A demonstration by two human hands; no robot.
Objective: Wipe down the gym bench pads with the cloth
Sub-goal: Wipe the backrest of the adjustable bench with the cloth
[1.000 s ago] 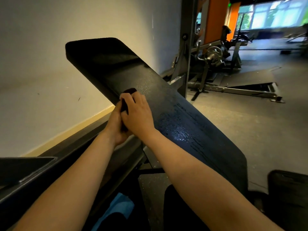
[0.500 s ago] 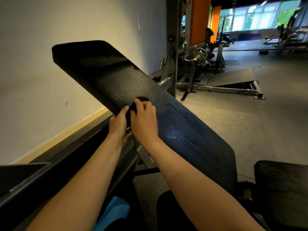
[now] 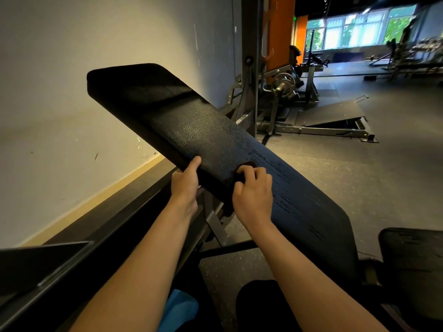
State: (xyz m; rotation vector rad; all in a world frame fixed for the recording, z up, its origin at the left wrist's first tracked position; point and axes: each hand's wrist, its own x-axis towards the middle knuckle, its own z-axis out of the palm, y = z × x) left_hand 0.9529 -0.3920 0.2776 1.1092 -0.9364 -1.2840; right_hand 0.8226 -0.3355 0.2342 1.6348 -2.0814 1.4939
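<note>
Step in hand: wiping the inclined back pad (image 3: 191,121), mid-length.

Hands. The right hand (image 3: 254,197) is curled over a dark cloth (image 3: 249,164), bunched and pressed against the pad face. Only a small part of the cloth shows past the knuckles. The left hand (image 3: 184,185) clamps the pad's wall-side edge, thumb on top. Its fingers are hidden beneath.

Condition. Damp streaks (image 3: 285,195) lie on the pad from the cloth toward the lower end. The upper portion looks dry and dull, so by judgement it is not yet covered. The seat pad (image 3: 412,259), at lower right, shows no streaks that can be made out.

Recommended practice. Flatten the cloth under the palm, since a bunched cloth cleans only a narrow track. Work in overlapping strokes along the pad's length and run each stroke off the long edges. Keep the left hand bracing the pad, and shift it so the strip under the thumb gets wiped too.

Edges and clearance. The pad's far long edge faces open floor (image 3: 359,176), with ample room for the elbow. The near long edge lies close to the wall (image 3: 72,92). A steel upright (image 3: 249,56) stands just behind the pad, past its far edge. Strokes toward the top corner should stop short of it.
</note>
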